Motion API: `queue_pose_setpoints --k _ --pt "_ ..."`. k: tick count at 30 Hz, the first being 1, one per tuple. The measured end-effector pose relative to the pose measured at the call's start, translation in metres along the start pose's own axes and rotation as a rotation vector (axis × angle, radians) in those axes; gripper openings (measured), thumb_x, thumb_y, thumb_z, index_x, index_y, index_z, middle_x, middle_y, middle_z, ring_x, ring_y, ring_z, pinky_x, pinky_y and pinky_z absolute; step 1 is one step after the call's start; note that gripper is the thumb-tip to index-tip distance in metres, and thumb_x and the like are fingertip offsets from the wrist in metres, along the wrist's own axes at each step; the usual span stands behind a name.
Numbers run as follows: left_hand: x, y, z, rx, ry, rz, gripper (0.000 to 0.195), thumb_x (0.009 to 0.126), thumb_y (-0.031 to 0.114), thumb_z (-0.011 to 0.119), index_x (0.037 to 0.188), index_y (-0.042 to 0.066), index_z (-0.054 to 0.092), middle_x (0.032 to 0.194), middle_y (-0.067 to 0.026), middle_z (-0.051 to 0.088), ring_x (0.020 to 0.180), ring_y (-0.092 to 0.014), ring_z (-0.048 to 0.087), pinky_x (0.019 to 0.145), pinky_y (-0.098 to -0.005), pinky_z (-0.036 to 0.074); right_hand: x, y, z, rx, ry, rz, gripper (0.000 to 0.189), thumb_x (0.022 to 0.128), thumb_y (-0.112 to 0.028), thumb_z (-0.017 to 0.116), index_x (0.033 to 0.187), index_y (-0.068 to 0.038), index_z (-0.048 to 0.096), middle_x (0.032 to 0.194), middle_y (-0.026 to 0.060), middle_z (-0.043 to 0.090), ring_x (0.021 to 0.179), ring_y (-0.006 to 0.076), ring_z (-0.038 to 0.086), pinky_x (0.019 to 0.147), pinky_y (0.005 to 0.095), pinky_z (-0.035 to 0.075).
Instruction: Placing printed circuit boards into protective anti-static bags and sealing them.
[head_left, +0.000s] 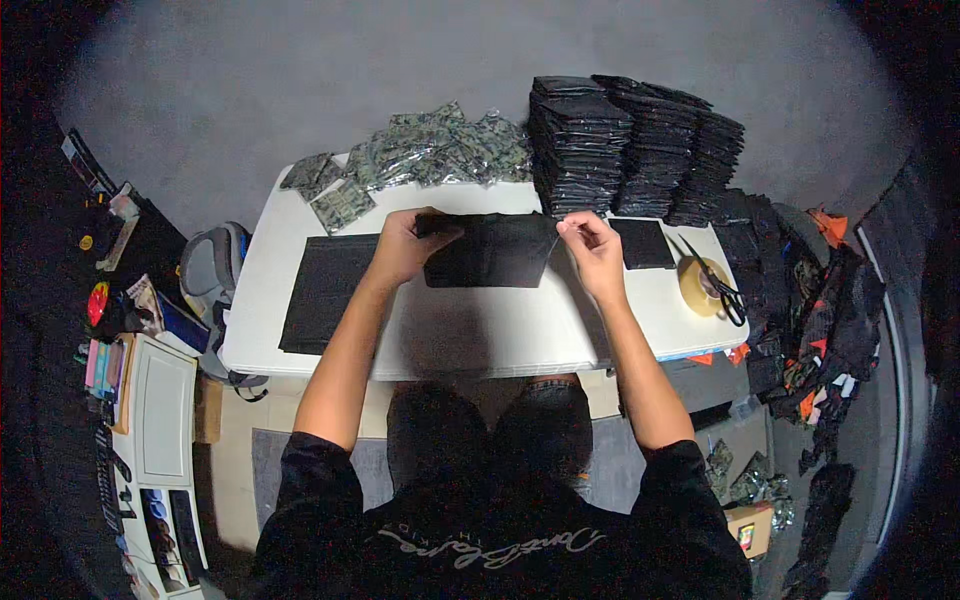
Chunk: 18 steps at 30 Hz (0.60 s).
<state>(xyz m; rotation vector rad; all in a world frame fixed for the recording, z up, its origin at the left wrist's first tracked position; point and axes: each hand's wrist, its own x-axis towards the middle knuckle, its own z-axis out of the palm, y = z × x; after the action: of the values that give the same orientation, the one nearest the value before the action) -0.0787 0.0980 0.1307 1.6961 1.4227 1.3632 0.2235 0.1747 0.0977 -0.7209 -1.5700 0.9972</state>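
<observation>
Between my two hands a folded piece of black fabric is held up above the white table. My left hand grips its upper left corner, thumb laid across the front. With thumb and fingertips, my right hand pinches the upper right corner. A larger flat stack of black cloth lies left of my left hand, partly covered by my forearm. To the right of my right hand rests a small black square of cloth.
Tall stacks of black packets stand at the back right. Camouflage items in clear plastic are heaped at the back left. A roll of tape with black scissors on it sits near the right edge. Cloth scraps pile up beyond it.
</observation>
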Motion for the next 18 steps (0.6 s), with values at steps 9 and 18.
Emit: queue_pose_setpoints --k 9,18 --pt "-0.003 0.002 0.008 0.037 -0.017 -0.014 0.021 0.089 0.004 0.082 0.109 -0.001 0.076 0.101 -0.0065 0.078 0.09 -0.012 0.068 0.084 -0.0299 0.054 0.0 0.009 -0.01 0.01 -0.015 -0.043 0.009 0.102 -0.012 0.069 0.099 -0.005 0.064 0.083 -0.0103 0.049 0.077 0.0016 0.041 0.068 0.0204 0.034" --pt "-0.002 0.011 0.026 0.052 0.031 0.092 0.021 0.088 0.007 0.083 0.106 0.0 0.076 0.092 -0.0037 0.077 0.082 -0.01 0.066 0.076 -0.0278 0.053 -0.002 0.01 -0.021 0.047 -0.055 -0.035 0.008 0.108 -0.013 0.059 0.101 -0.009 0.057 0.088 -0.0065 0.047 0.084 0.0051 0.045 0.078 0.0222 0.04"
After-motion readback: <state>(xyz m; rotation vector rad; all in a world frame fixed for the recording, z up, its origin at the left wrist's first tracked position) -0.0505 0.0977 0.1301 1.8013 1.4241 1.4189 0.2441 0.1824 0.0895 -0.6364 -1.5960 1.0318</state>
